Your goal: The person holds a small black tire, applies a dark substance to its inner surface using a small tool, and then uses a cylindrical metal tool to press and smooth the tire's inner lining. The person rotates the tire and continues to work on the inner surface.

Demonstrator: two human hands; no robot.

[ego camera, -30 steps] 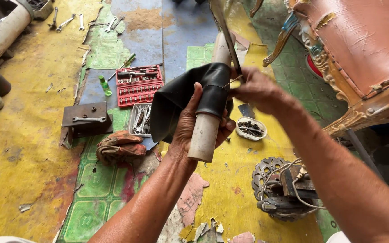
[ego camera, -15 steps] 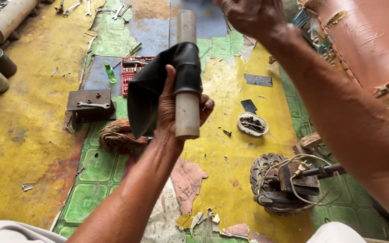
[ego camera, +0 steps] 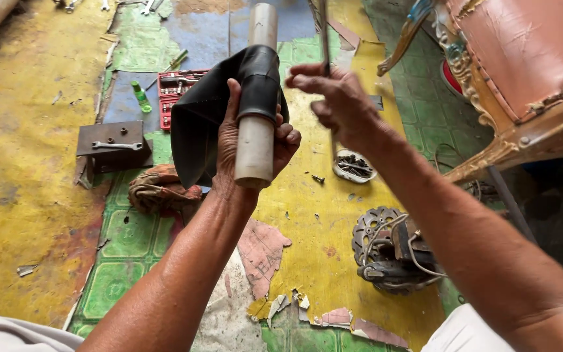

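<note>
Fingers (ego camera: 288,137) of our left hand (ego camera: 242,150) curl tight around a pale grey pipe (ego camera: 256,140), held upright above the floor, with the thumb pressing a black rubber sheet (ego camera: 206,120) against it. That rubber wraps the upper part of the pipe like a sleeve and hangs loose to the left in a wide fold. Our right hand (ego camera: 337,104), just beside the pipe's upper part, pinches a thin dark strip (ego camera: 324,32) between thumb and fingertips; the strip runs straight up out of view, and we cannot tell what it is made of.

Below the hands lies a worn floor covering (ego camera: 33,163) in yellow and green, torn in places. On it we see a red socket set (ego camera: 167,98) in an open case, a small green bottle (ego camera: 140,96), a metal plate with a wrench (ego camera: 113,145) on it, and a crumpled brown rag (ego camera: 157,189). Near the right forearm sit a small dish of screws (ego camera: 354,166) and a brake disc with wires (ego camera: 385,251). A pink upholstered chair (ego camera: 522,58) stands at the upper right.
</note>
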